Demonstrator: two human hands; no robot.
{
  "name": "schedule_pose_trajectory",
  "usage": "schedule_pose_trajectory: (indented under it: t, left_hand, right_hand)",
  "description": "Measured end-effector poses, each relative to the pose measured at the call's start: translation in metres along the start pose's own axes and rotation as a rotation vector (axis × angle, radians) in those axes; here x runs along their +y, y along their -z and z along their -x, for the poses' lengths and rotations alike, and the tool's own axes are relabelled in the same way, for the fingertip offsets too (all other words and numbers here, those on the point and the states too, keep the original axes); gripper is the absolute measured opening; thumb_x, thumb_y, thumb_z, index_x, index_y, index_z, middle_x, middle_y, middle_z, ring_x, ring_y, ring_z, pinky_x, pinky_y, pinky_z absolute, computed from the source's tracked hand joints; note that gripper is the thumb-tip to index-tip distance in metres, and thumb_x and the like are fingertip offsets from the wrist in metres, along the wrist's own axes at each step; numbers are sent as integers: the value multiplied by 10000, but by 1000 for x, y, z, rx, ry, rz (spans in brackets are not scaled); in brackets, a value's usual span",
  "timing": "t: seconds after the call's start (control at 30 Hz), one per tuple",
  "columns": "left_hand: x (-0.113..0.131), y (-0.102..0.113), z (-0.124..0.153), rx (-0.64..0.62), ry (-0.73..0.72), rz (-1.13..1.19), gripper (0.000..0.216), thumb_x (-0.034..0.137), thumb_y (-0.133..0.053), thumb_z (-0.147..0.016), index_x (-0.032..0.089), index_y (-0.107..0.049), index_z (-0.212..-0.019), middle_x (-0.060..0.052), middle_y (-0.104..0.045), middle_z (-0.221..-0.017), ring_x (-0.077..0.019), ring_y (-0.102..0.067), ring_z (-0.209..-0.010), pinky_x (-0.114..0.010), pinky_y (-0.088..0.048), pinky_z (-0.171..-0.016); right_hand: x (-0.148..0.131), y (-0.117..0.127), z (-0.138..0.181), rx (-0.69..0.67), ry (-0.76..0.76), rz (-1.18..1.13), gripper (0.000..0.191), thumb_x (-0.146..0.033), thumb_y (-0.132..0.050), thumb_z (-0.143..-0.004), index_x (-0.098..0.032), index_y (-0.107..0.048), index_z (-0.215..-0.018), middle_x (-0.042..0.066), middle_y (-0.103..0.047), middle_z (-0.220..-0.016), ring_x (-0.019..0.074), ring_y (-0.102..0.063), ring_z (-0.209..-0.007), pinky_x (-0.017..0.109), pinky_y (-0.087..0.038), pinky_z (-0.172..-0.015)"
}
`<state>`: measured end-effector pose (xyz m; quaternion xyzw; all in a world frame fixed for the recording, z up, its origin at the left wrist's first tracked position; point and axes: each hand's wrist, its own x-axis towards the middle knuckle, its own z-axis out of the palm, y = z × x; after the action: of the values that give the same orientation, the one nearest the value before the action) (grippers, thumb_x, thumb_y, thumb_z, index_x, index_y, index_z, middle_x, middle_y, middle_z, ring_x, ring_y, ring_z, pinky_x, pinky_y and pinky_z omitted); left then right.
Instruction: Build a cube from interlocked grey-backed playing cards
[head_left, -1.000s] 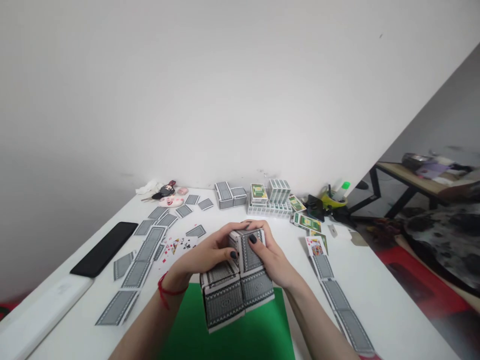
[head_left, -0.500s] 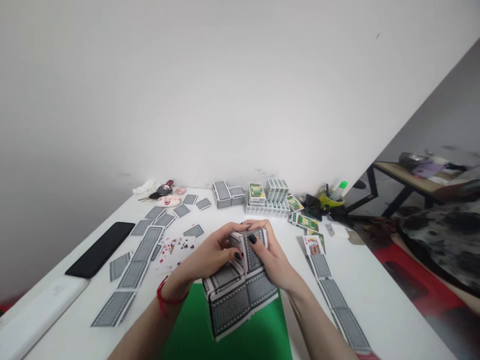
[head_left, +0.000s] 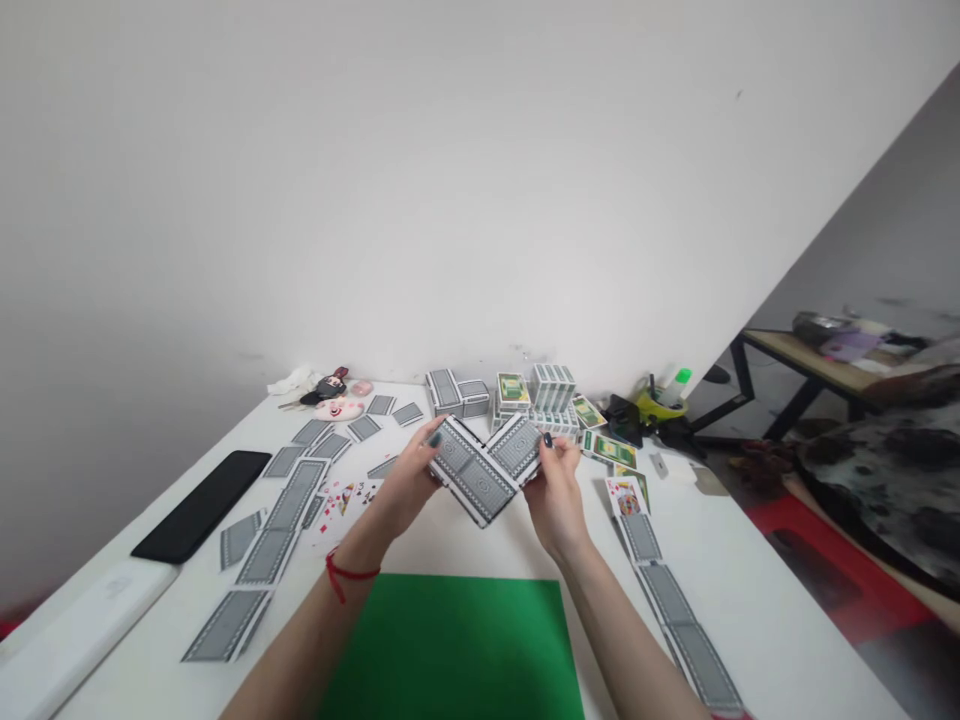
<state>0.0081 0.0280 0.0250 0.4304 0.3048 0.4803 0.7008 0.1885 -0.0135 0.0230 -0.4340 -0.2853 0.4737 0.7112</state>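
Note:
Between my hands is an L-shaped block built from playing cards (head_left: 480, 475), its grey patterned card backs facing me and its corner pointing down. My left hand (head_left: 411, 475) grips its left end, thumb on the face. At the right end my right hand (head_left: 553, 490) holds on with the thumb in front; the fingers behind are hidden. The block is held above the white table, past the far edge of a green sheet (head_left: 457, 640). A similar block of cards (head_left: 446, 388) stands against the wall.
Loose cards and card strips (head_left: 277, 520) lie on the left by a black phone (head_left: 202, 505) and a white box (head_left: 90, 630). Stacked card boxes (head_left: 553, 388) stand at the back. A card strip (head_left: 675, 610) runs down the right. A person sits beyond the table's right edge.
Both hands have moved away from me and apart to the block's two ends. The block has been turned, so its L-shaped face now shows and the green sheet is uncovered.

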Motion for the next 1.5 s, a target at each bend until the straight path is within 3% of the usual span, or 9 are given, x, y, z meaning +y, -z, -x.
schedule_pose_trajectory:
  t: [0.23,0.43,0.57,0.77,0.93,1.03,1.13,1.27,1.5]
  left_hand:
    - [-5,6,-5,192,-160,-162,606,297,-749,-615,167,-534,-1167,-80,-625,-1076,-238,-582,-974,-339,-450,-856]
    - [-1,27,-1,-126,-304,-886,617,199,-683,-646,251,-480,-1227,-84,-393,-1362,-306,-360,-1260,-449,-331,-1025]
    - [2,45,1,-434,-135,-1170,519,210,-639,-690,301,-533,-1189,-57,-322,-1424,-303,-303,-1306,-473,-277,-1063]
    - [-27,46,-10,-156,8,-978,909,399,-698,-660,221,-207,-1404,-150,-332,-1413,-285,-395,-1254,-428,-380,-1001]
    - [-54,25,-15,-29,-183,-1012,629,184,-675,-590,181,-462,-1182,-98,-565,-1149,-271,-530,-1053,-411,-425,-913]
    - [-43,26,-13,-84,-249,-898,592,71,-592,-551,193,-480,-1120,-56,-586,-1053,-234,-558,-939,-346,-456,-806]
    - [-27,29,-9,-209,-229,-716,621,18,-544,-496,199,-508,-1089,-42,-584,-1047,-212,-566,-868,-286,-455,-708]
    - [-25,25,-9,-232,-249,-528,626,43,-591,-525,204,-530,-1128,-71,-548,-1197,-255,-535,-1037,-309,-448,-818]
    - [-39,38,-28,300,-226,-293,430,407,-574,-756,160,-569,-1107,-130,-553,-1232,-256,-475,-1193,-397,-359,-992]
  right_hand:
    - [-14,32,-20,-533,-146,451,507,-406,-633,-739,-270,-358,-1143,30,-561,-1011,180,-571,-886,357,-487,-754]
    - [-9,54,-36,-631,258,924,676,-187,-667,-651,-251,-382,-1261,96,-354,-1346,249,-346,-1261,424,-330,-1016]
    - [-10,70,-39,-858,154,1159,718,-246,-774,-537,-253,-485,-1195,90,-277,-1411,287,-286,-1314,415,-283,-1060]
    - [-5,75,-47,-538,-10,1068,801,-412,-665,-689,-221,-286,-1368,159,-354,-1393,270,-494,-1161,405,-442,-909]
    - [9,58,-44,-549,-61,1081,529,-325,-751,-593,-157,-537,-1046,104,-632,-997,241,-606,-895,386,-491,-786]
    - [1,57,-39,-532,-191,853,359,-393,-695,-666,-167,-539,-898,50,-621,-874,174,-617,-717,338,-524,-626]
    - [-12,56,-34,-500,-251,642,447,-423,-673,-693,-216,-512,-1056,65,-585,-1039,154,-623,-757,308,-546,-575]
    - [-13,43,-28,-708,-401,470,546,-392,-675,-701,-243,-482,-1189,63,-585,-1063,176,-623,-817,336,-581,-582]
    - [3,29,-18,-372,-453,507,495,-519,-630,-715,-196,-460,-1049,33,-646,-756,172,-646,-531,321,-541,-454]
